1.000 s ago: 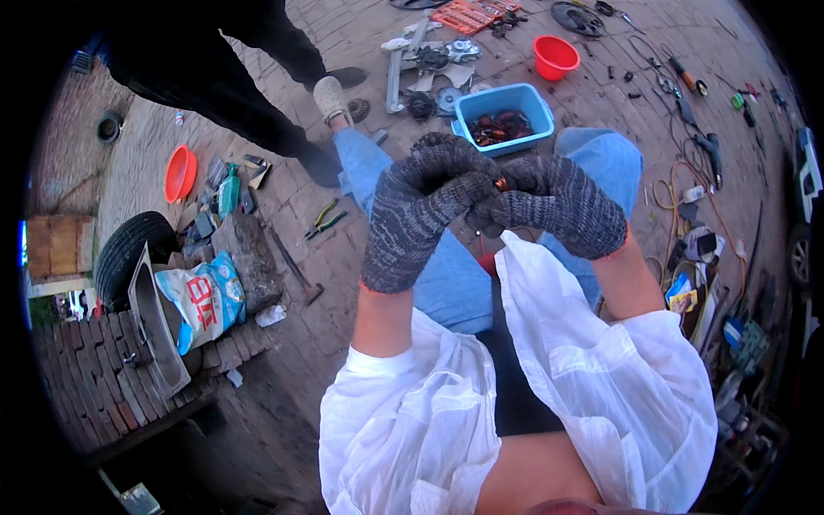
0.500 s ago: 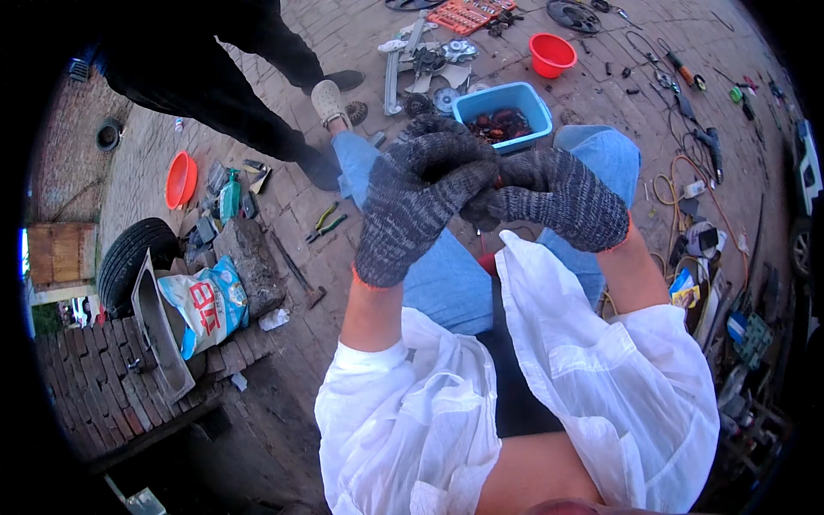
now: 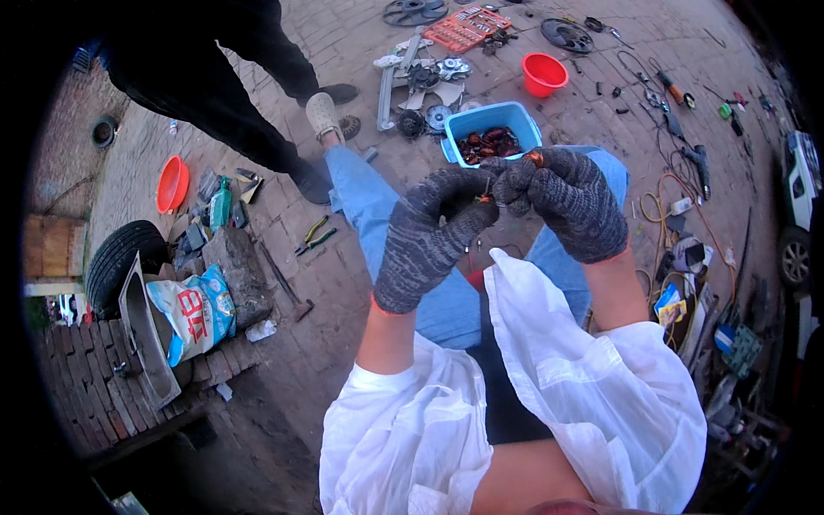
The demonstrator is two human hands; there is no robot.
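Observation:
Both of my hands wear dark grey knitted gloves with orange cuffs and are raised over my lap. My left hand has its thumb and fingers drawn together in a pinch. Opposite it, my right hand also pinches, its fingertips close to the left ones. Small orange spots show at the fingertips of both hands; whether they belong to a held piece or to the gloves, I cannot tell. Just beyond the hands stands a light blue plastic basin, with dark reddish-brown pieces in it.
A person in dark trousers stands at the far left. Around lie a red bowl, an orange tool case, metal parts, pliers, a hammer, a tyre and cables.
My hands have shifted slightly apart and my right hand has turned, so its fingertips point up more. The view has shifted a little, and more of the basin's contents show.

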